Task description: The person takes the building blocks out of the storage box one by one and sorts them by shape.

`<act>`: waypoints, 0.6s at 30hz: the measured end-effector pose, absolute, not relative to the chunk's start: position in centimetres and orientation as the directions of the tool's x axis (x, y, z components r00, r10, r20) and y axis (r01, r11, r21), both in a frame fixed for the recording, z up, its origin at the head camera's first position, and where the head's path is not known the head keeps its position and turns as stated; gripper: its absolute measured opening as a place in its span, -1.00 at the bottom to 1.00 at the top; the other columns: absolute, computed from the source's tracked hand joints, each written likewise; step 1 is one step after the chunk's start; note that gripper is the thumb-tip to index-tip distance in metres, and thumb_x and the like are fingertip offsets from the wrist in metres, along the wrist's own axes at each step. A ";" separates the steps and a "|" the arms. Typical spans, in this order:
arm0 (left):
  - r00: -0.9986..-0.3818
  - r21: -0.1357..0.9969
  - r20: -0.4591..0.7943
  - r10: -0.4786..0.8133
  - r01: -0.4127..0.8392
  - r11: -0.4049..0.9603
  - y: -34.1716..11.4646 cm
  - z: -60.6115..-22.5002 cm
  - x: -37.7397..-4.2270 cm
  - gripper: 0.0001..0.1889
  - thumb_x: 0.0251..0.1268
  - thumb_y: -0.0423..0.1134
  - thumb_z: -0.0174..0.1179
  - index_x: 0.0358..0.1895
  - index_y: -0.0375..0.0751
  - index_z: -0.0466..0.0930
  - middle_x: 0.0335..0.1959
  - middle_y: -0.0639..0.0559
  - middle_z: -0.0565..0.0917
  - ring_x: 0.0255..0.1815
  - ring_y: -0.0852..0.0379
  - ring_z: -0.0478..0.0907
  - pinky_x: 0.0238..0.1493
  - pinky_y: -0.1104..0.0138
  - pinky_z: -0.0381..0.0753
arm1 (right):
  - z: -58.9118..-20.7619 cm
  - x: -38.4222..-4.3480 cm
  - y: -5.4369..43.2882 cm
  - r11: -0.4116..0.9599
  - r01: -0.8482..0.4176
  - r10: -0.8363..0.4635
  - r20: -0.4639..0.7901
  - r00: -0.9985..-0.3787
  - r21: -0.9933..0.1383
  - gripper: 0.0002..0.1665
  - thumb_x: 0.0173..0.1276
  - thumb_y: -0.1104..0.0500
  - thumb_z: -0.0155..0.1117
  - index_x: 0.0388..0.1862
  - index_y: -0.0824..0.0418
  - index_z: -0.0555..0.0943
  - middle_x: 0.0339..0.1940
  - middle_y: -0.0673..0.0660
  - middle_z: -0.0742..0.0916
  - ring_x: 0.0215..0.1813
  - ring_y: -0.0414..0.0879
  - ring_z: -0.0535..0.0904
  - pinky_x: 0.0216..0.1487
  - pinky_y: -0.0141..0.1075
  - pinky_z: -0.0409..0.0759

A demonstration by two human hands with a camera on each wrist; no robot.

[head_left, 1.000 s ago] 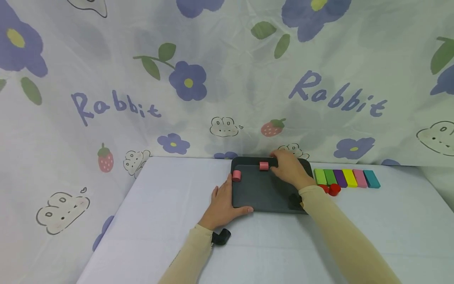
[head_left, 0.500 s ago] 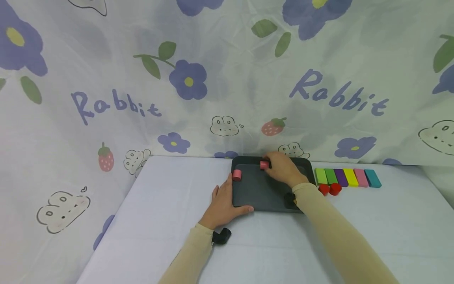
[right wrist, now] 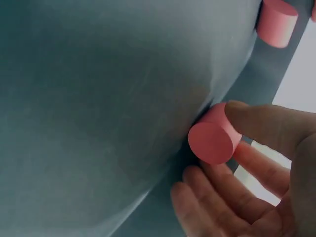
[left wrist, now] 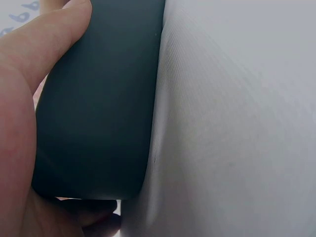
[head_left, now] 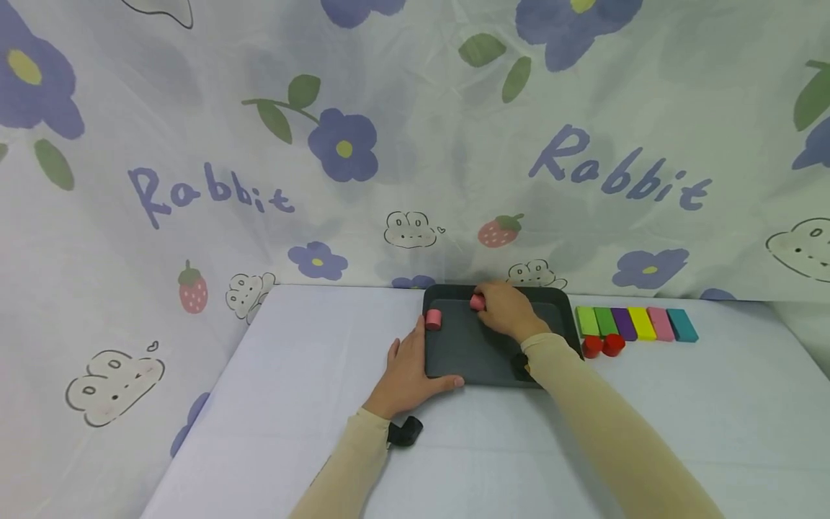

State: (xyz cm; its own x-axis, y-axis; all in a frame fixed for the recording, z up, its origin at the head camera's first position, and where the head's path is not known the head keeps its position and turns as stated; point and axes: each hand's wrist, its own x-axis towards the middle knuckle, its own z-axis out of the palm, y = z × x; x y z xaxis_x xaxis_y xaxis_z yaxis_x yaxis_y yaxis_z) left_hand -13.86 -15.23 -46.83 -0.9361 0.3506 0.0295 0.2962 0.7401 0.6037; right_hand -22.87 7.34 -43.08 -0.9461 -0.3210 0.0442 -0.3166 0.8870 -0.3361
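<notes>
A dark grey tray (head_left: 473, 360) lies near the back of the white table. At its front left corner rests my left hand (head_left: 405, 378), the fingers stretched along the left side and the thumb along the front edge. My right hand (head_left: 509, 310) reaches over the back wall and pinches a pink cylinder (right wrist: 212, 140) between thumb and fingers. That cylinder is partly covered by the fingers in the head view. A second pink cylinder (head_left: 434, 319) stands against the tray's left wall, close to the left fingertips.
Right of the tray runs a row of several coloured blocks (head_left: 624, 324), from light green to teal. Two red cylinders (head_left: 613, 345) stand just in front of that row. A printed curtain (head_left: 415, 144) hangs behind the table's back edge.
My right hand has moved left along the tray's back wall and taken hold of the pink cylinder, which is now slightly farther left and turned. The left hand has stayed put.
</notes>
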 end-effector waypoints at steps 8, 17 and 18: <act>-0.939 0.611 0.033 0.343 0.290 0.736 -15.2 -46.7 -13.7 0.37 0.01 0.43 0.35 0.63 -0.25 -0.32 0.61 -0.16 0.09 0.59 -0.05 0.08 0.53 -0.15 -0.20 | -43.8 -23.1 6.7 0.903 -0.286 -0.285 0.052 -0.957 -0.320 -0.63 0.28 0.23 0.40 0.06 0.27 0.66 -0.13 0.22 0.71 -0.09 0.07 0.61 -0.03 -0.01 0.63; -0.936 0.608 0.039 0.349 0.299 0.736 -15.2 -46.8 -13.7 0.37 0.02 0.43 0.36 0.63 -0.27 -0.30 0.61 -0.16 0.09 0.59 -0.05 0.09 0.53 -0.16 -0.19 | -43.5 -22.9 6.9 0.886 -0.297 -0.290 0.075 -0.954 -0.355 -0.68 0.26 0.20 0.44 -0.03 0.31 0.69 -0.19 0.20 0.73 -0.14 0.06 0.63 -0.04 -0.04 0.64; -0.936 0.609 0.039 0.350 0.300 0.734 -15.2 -46.8 -13.8 0.37 0.02 0.43 0.36 0.63 -0.27 -0.30 0.61 -0.16 0.09 0.59 -0.05 0.08 0.53 -0.16 -0.19 | -43.4 -22.9 7.0 0.885 -0.296 -0.289 0.075 -0.954 -0.359 -0.67 0.26 0.20 0.44 -0.03 0.32 0.69 -0.18 0.20 0.73 -0.14 0.06 0.63 -0.04 -0.04 0.64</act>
